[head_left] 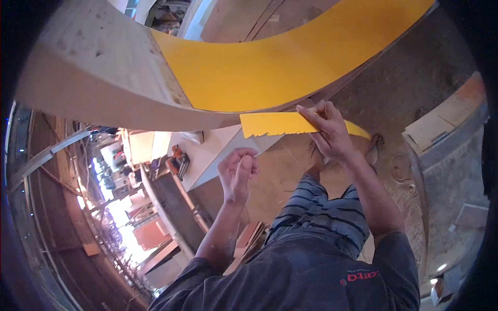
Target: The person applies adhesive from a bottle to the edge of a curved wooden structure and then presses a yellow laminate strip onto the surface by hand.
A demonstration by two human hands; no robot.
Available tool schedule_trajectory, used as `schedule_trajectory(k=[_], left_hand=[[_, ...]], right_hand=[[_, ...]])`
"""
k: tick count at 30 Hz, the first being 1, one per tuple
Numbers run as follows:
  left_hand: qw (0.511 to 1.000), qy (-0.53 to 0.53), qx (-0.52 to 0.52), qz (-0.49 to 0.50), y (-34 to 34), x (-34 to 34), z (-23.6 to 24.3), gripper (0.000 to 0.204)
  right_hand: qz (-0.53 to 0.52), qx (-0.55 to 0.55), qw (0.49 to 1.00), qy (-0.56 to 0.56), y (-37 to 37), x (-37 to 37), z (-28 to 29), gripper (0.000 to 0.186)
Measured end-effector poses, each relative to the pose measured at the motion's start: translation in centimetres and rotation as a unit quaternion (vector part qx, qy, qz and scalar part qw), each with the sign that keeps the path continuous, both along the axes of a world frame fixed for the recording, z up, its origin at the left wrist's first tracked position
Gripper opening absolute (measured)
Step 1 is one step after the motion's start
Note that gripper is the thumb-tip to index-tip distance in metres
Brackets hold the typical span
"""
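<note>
Head | right hand (330, 130) clamped on jagged-edged yellow strip (275, 123) | left hand (238, 172) curled together, free gap between

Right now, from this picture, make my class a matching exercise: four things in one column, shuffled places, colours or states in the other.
1. Narrow yellow strip with a jagged edge
2. Broad curved yellow sheet
3. Bare left hand
4. Dark-striped grey shorts

A. Fingers curled
B. Worn by the person
C. Gripped by the bare right hand
D. On a large, curved, pale top

Pairs: 1-C, 2-D, 3-A, 4-B
</note>
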State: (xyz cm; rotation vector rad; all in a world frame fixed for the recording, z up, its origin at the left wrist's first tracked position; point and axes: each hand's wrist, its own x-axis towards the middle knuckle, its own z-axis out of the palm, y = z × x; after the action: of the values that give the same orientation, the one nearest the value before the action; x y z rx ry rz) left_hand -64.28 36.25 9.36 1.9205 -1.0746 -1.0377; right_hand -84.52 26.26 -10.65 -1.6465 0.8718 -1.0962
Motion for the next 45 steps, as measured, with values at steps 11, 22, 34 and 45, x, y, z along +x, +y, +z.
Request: schedule_trajectory(k=[11, 22, 34, 45], left_hand=[[0.986, -0.096, 0.008, 0.133, -4.3, -4.3, -0.6, 0.015], [0.965, -0.214, -0.097, 0.115, -8.0, -5.5, 3.8, 0.011], [0.873, -0.466, -0.142, -0.010, -9.0, -2.7, 4.9, 0.023], [0.847, -0.512, -0.142, -0.024, -8.8, -2.5, 4.6, 0.020]], right_hand=[[0.049, -0.033, 0.997, 0.051, 0.9, 1.4, -0.2, 0.069], [-0.002, -0.122, 0.992, -0.030, -2.9, 5.4, 5.4, 0.075], [0.036, -0.099, 0.994, -0.003, -1.6, 8.7, 8.7, 0.083], [0.015, -0.088, 0.996, -0.018, -2.2, 9.9, 8.5, 0.084]])
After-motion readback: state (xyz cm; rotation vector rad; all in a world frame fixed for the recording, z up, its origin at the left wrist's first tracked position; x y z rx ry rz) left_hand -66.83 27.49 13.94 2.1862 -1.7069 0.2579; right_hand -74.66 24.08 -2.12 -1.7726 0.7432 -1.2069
